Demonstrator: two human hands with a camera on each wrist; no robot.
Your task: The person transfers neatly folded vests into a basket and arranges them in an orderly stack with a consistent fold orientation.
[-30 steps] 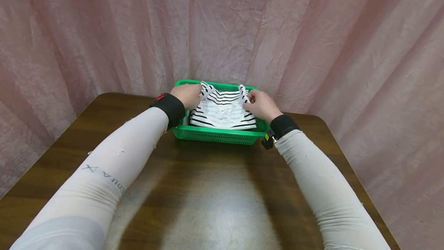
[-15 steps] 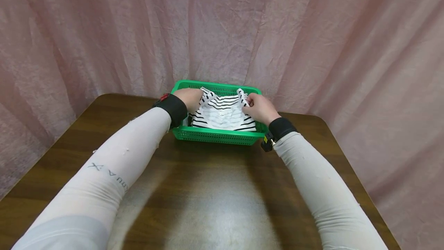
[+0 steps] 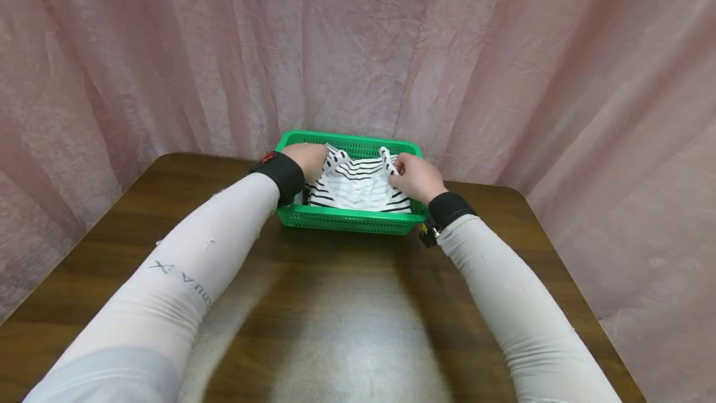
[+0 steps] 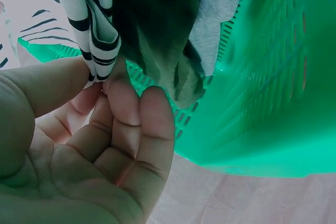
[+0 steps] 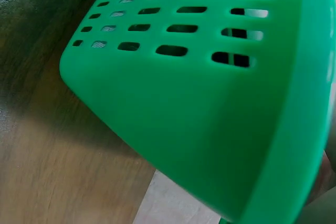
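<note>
A white garment with black stripes (image 3: 360,188) lies spread inside the green plastic basket (image 3: 347,221). At its left side my left hand (image 3: 306,162) pinches a raised edge of the cloth; in the left wrist view the thumb and fingertips meet on the striped fold (image 4: 100,40). My right hand (image 3: 418,179) pinches the raised edge on the opposite side, over the basket's right end. The right wrist view is mostly filled by the basket's perforated wall (image 5: 157,103), so the right fingers' hold is hidden there.
Dark green cloth (image 4: 157,30) and light grey cloth (image 4: 215,14) lie in the basket beside the striped garment. The basket stands at the far edge of a brown wooden table (image 3: 347,291). A pink curtain (image 3: 358,42) hangs right behind it.
Both hands have come down a little, lowering the raised edges of the striped garment deeper into the basket. Each hand keeps its pinch. More of the basket's back rim shows.
</note>
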